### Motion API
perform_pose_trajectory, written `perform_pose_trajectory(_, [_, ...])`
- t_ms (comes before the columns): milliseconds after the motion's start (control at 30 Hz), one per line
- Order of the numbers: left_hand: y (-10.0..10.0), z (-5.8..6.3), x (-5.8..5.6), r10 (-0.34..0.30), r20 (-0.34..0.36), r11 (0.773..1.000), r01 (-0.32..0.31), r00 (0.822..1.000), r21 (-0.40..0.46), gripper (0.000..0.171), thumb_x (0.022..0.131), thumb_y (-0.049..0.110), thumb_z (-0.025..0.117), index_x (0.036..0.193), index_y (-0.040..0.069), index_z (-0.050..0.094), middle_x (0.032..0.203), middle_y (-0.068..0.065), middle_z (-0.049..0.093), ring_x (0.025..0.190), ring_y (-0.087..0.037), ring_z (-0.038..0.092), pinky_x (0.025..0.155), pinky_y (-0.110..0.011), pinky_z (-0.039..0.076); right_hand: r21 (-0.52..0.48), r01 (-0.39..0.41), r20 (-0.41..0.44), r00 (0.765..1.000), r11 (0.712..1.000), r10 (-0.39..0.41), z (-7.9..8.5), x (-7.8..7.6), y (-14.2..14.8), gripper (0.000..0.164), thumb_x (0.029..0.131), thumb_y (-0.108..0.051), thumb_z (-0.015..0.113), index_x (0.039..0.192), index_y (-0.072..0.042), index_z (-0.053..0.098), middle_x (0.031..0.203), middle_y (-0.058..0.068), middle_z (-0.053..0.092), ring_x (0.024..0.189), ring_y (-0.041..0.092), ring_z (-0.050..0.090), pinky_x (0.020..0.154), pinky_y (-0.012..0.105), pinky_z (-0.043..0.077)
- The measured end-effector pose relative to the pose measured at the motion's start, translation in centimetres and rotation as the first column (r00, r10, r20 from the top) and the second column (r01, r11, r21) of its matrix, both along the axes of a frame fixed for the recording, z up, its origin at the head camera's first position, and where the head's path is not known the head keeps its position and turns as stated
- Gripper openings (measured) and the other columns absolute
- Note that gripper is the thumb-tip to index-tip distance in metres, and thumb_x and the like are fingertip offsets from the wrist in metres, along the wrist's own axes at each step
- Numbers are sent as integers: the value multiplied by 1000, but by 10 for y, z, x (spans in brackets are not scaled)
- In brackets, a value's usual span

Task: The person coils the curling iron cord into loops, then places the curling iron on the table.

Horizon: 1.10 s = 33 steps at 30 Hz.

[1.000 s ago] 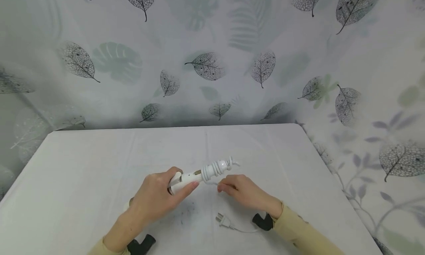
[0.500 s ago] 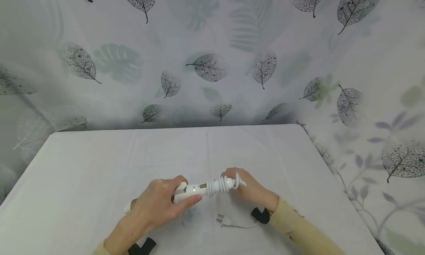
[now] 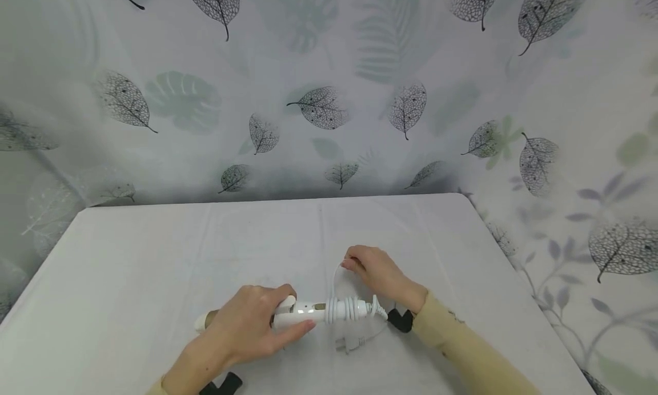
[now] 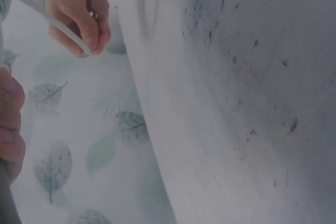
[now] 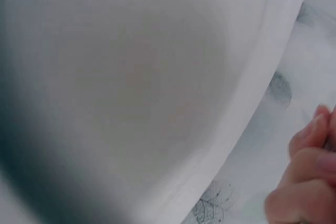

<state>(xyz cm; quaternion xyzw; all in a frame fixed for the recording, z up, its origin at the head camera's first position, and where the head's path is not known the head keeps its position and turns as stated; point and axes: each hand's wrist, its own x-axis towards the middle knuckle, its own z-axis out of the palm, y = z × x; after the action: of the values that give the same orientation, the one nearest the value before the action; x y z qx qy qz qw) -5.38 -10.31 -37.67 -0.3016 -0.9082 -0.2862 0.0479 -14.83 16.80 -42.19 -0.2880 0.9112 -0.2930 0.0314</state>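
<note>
My left hand (image 3: 249, 321) grips a white curling iron (image 3: 305, 314) by its body, its thumb along the near side. The gold barrel with a white tip (image 3: 200, 323) sticks out left of the hand. White cord (image 3: 348, 310) is coiled several turns round the handle at the right. Beyond the handle, my right hand (image 3: 382, 275) pinches a length of this cord, which rises from the coils to its fingertips. In the left wrist view the cord (image 4: 47, 17) runs taut to the right hand. The right wrist view shows only curled fingers (image 5: 307, 182) at its edge.
The two-pin plug (image 3: 349, 343) lies on the white table (image 3: 154, 258) just in front of the handle, its cord leading right. Black straps (image 3: 401, 321) sit at the wrists. A leaf-patterned curtain (image 3: 319, 58) hangs behind and beside the table.
My right hand has carried the cord from the near side, past the handle's end, to the far side. The curling iron has come nearer to me and turned level, now overlapping the plug's cord.
</note>
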Motion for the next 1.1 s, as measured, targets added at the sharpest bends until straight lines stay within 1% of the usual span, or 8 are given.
perform_pose_trajectory(100, [0, 0, 0, -16, 13, 999, 17, 1000, -30, 31, 89, 48, 71, 82, 22, 56, 57, 20, 37, 47, 8, 31, 44, -11, 28, 3, 27, -12, 1000, 1000, -27, 3, -1, -1, 18, 97, -20, 64, 83, -9, 61, 70, -6, 47, 62, 6, 38, 58, 21, 35])
perform_pose_trajectory(200, [0, -1, 0, -44, 22, 998, 45, 999, -46, 29, 90, 46, 70, 83, 21, 57, 58, 21, 39, 47, 8, 33, 45, -11, 28, -6, 35, -37, 999, 999, -35, 8, -2, -2, 17, 97, -21, 65, 83, -11, 62, 71, -6, 49, 63, 6, 40, 58, 21, 36])
perform_pose_trajectory(400, [-1, -9, 0, -82, 30, 993, 84, 996, -87, 34, 94, 51, 63, 86, 19, 55, 57, 19, 36, 48, 6, 32, 46, -13, 27, -77, 66, -118, 990, 995, -75, 23, 0, -2, 18, 92, -25, 72, 79, -16, 63, 72, -9, 54, 61, 5, 41, 57, 22, 37])
perform_pose_trajectory(567, [0, -14, -1, -87, 51, 987, 93, 995, -131, 39, 94, 56, 61, 86, 19, 55, 55, 18, 34, 48, 5, 31, 47, -15, 27, -179, 0, -265, 963, 984, -48, 34, 4, -4, 12, 89, -19, 76, 80, -15, 69, 71, -10, 56, 60, 2, 40, 54, 21, 37])
perform_pose_trajectory(700, [1, -15, -1, -83, 75, 981, 94, 994, -167, 43, 94, 59, 58, 84, 17, 54, 55, 16, 34, 49, 3, 32, 48, -18, 28, -247, -65, -331, 943, 967, -21, 44, 10, -7, 10, 86, -14, 78, 78, -15, 72, 63, -10, 48, 58, 0, 36, 54, 19, 33])
perform_pose_trajectory(800, [2, -16, -1, -77, 82, 977, 91, 994, -195, 44, 95, 59, 57, 83, 16, 53, 56, 14, 34, 49, 1, 33, 48, -19, 28, -285, -110, -341, 940, 952, 7, 49, 16, -8, 15, 86, -10, 78, 75, -17, 70, 59, -10, 37, 56, -1, 30, 54, 18, 29])
perform_pose_trajectory(900, [2, -17, -2, -56, 91, 974, 75, 994, -215, 44, 95, 59, 57, 85, 16, 55, 55, 14, 35, 49, -1, 34, 49, -21, 29, -317, -140, -345, 938, 938, 23, 55, 21, -8, 20, 86, -8, 77, 72, -19, 67, 59, -9, 31, 56, -1, 28, 54, 17, 27])
perform_pose_trajectory(1100, [-1, -21, -8, -21, 171, 981, 54, 985, -188, 44, 95, 60, 57, 81, 18, 53, 54, 13, 35, 49, -1, 35, 48, -21, 30, -379, -150, -287, 957, 913, 38, 66, 36, -8, 25, 88, -8, 76, 70, -21, 64, 59, -8, 30, 56, -1, 28, 55, 15, 27])
